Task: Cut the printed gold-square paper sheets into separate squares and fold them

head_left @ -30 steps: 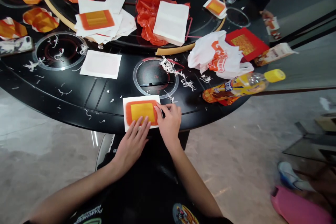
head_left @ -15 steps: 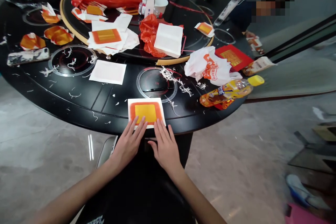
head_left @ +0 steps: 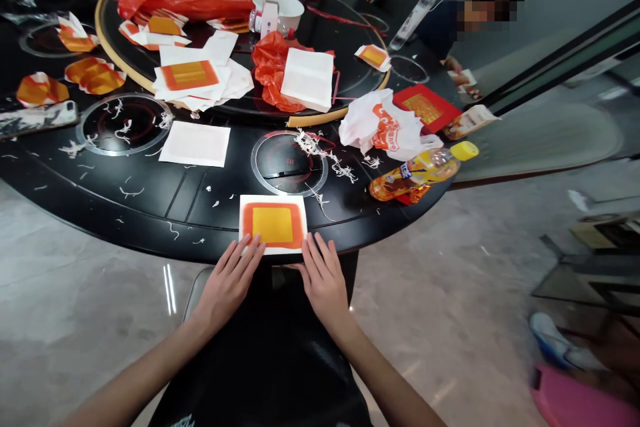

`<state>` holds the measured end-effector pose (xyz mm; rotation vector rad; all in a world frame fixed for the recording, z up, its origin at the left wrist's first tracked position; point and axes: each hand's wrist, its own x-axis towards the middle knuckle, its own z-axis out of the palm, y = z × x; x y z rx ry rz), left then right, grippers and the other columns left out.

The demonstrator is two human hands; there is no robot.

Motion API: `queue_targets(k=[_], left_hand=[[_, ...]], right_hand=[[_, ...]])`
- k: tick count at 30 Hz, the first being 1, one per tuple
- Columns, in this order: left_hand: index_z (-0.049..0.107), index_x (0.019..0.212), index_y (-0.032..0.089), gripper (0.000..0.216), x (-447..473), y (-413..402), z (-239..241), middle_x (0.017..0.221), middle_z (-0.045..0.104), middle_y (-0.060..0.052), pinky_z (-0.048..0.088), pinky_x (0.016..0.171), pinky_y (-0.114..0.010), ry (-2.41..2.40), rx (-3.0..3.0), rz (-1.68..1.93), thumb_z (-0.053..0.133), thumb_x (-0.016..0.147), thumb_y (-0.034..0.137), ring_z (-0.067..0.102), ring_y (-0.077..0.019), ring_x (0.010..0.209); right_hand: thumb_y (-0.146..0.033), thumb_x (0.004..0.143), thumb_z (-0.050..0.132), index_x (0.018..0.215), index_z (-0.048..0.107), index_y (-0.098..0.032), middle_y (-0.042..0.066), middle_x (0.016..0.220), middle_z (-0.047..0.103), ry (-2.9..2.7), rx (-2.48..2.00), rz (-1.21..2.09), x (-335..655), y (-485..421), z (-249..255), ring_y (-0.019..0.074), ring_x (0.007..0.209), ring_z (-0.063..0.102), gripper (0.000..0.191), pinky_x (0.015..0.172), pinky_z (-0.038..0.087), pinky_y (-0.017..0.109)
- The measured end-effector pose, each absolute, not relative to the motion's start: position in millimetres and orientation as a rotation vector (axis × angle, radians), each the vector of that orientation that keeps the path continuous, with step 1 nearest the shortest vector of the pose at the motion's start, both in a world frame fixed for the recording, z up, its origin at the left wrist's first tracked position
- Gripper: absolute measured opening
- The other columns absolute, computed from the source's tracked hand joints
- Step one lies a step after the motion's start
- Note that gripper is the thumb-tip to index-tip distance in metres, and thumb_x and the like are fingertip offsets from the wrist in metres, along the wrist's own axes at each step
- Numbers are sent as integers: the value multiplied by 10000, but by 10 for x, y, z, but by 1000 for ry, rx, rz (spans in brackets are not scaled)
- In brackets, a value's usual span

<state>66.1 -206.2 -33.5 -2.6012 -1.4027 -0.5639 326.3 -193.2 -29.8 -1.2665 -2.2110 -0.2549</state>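
At lower centre, left hand (head_left: 235, 273) and right hand (head_left: 324, 273) both open, fingers straight, gripping nothing; fingertips at near corners of a white rectangular paper sheet with orange border and gold centre (head_left: 273, 221), apparently steadying it flat. Sheet lies at the glossy black curved table's (head_left: 140, 220) near edge, likely for reach. Left of centre, blank white rectangular paper (head_left: 195, 144), probably set aside. Upper left, loose white paper pile with orange-and-gold top sheet (head_left: 190, 75), seemingly stacked to save room.
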Motion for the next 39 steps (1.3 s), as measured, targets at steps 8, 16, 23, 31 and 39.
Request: queue_targets(k=[8,16,23,31,39], left_hand=[[681,1325,153,355,732,-1947,158,1147,829,-76,562,991,-378,-1238,-2618,-1134,561,1025,4,778,-222,1057],[783,1046,274,261,506,-1214,1012,1022,821,20,517,834,-310,-1959,-2702,-1313,540,1080,184,745,-183,911],[824,881,249,239,572,-638,349,1029,775,-52,470,983,-459,-2296,-2721,-935,616,987,200,660,-267,1005],[752,1131,247,303,815,-755,230,1265,730,-70,393,1084,-512,-2009,-2735,-910,481,1064,131,608,-282,1219],[698,1200,233,182,953,-772,96,1391,677,-87,419,1125,-509,-1927,-2793,-884,638,1073,349,582,-292,1299]], right_hand=[[-27,1007,615,1216,731,-211,58,1011,848,-2076,-953,-212,3203,-1821,176,218,937,817,301,1075,613,535],[-203,1068,601,1219,727,-280,40,1043,792,-1833,-1108,310,3162,-815,958,211,960,740,211,919,582,402],[-229,955,741,1178,757,-265,99,1297,723,-2169,-1441,516,3241,297,148,322,1270,615,226,1126,435,545],[-206,1013,629,1006,729,-257,80,1087,725,-2173,-1371,441,3228,468,13,301,1151,623,112,1103,417,517],[-250,1046,616,1095,733,-265,76,1094,664,-1864,-1113,292,3366,256,462,257,1093,670,128,1021,552,433]])
